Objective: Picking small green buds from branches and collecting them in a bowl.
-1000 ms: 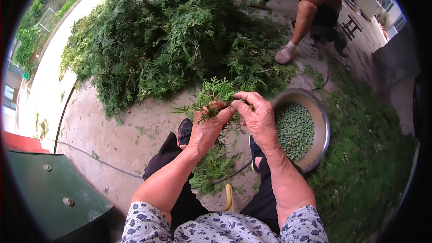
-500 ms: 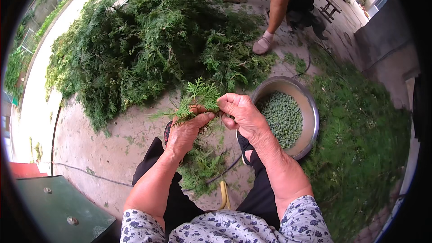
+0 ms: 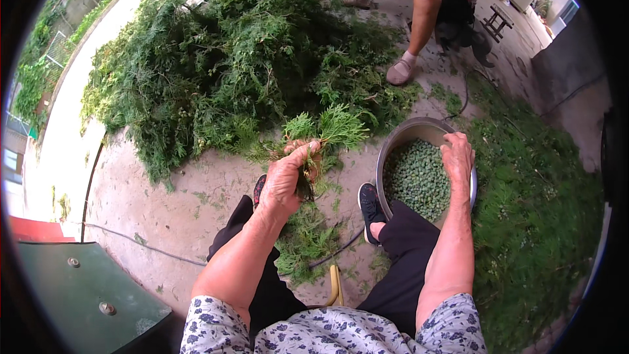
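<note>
Right hand (image 3: pixel 458 158) out at the basin's (image 3: pixel 429 132) right edge, left hand (image 3: pixel 288 174) pinching green sprigs (image 3: pixel 341 126) over the floor (image 3: pixel 131 187)!
A knock from the trouser leg (image 3: pixel 409 236) could tip out the small green cones (image 3: pixel 416 183); since half a second ago, the right hand has left the sprigs, fingers bent, contents impossible to tell.

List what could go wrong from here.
1. The right hand overlaps the metal bowl rim in view; pressing there might tip it and spill the green pods.
2. The right shoe sits close by and could knock the bowl.
3. That foot might catch the dark cable.
</note>
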`<state>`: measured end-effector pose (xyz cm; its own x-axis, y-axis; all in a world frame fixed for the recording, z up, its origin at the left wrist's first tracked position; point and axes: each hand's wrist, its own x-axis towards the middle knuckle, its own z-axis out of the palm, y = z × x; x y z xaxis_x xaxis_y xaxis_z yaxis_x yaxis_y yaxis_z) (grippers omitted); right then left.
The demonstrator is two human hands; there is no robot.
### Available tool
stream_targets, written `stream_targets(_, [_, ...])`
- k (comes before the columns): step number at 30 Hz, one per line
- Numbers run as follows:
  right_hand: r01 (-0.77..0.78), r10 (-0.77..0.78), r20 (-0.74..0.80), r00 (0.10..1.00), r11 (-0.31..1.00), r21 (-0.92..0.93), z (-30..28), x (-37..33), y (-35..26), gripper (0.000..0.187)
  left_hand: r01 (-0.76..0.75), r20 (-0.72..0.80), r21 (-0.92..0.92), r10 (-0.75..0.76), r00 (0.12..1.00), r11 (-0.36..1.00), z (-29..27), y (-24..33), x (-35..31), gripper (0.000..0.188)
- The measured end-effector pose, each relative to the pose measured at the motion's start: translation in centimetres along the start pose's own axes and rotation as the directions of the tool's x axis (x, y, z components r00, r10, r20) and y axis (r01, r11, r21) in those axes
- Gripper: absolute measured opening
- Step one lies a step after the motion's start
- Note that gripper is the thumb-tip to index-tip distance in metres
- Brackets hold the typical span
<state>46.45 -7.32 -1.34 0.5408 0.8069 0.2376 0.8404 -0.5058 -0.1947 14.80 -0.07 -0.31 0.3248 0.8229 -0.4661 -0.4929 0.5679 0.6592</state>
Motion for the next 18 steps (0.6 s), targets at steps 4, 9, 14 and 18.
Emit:
stream_targets(4, [0.153, -0.223, 0.053, 0.973, 0.805, 0.573, -0.8, -0.3, -3.6, 0.020, 0.093, 0.085, -0.054, -0.088, 0.992, 0.994, -0.1, -0.6, 0.5, 0.014])
stream_targets(9, [-0.383, -0.305, 0.407, 0.861, 0.136, 0.914, -0.1, -3.2, -10.3, 0.018, 0.089, 0.003, 0.156, -0.091, 0.996, 0.984, 1.7, -0.7, -1.2, 0.013])
stream_targets(14, [-0.685, -0.448, 0.572, 0.687, -0.136, 0.716, -1.0, -4.5, -12.8, 0.017, 0.038, 0.032, 0.352, -0.053, 0.998, 0.935, 1.9, -1.7, -1.1, 0.016])
stream_targets(18, [-0.541, -0.357, 0.511, 0.782, 0.018, 0.841, -1.5, -3.5, -12.0, 0.012, 0.041, 0.095, 0.416, -0.088, 0.992, 0.909, 2.0, -1.5, -0.9, 0.015])
